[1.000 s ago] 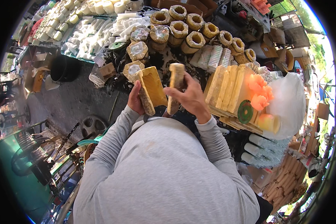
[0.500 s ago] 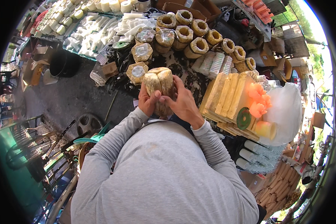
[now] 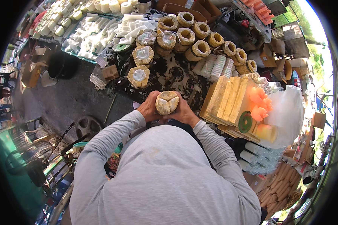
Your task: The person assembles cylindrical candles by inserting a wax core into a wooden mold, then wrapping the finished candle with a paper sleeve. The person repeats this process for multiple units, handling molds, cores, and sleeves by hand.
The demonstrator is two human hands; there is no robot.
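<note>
Close in front of my body I hold a yellowish-brown segmented mould (image 3: pixel 167 102), its seams meeting in a Y on the end that faces me. My left hand (image 3: pixel 149 107) is wrapped round its left side and my right hand (image 3: pixel 184 110) round its right side. Most of the mould's length is hidden below that end. Beyond it on the dark table (image 3: pixel 172 73) stands a mould with a whitish filling (image 3: pixel 139 75), and another filled mould (image 3: pixel 143 55) is just behind.
Several hollow moulds (image 3: pixel 186 35) stand farther back beside striped candles (image 3: pixel 218 66). To the right are stacked yellow slabs (image 3: pixel 229 98), an orange flower-shaped piece (image 3: pixel 260 104) and a clear plastic bag (image 3: pixel 287 112). White candles (image 3: pixel 92 35) lie far left; a black bucket (image 3: pixel 62 63) stands nearer.
The mould has come down toward my body and tipped, so its seamed end now faces up at me. Both hands have moved with it, shifting to its two sides.
</note>
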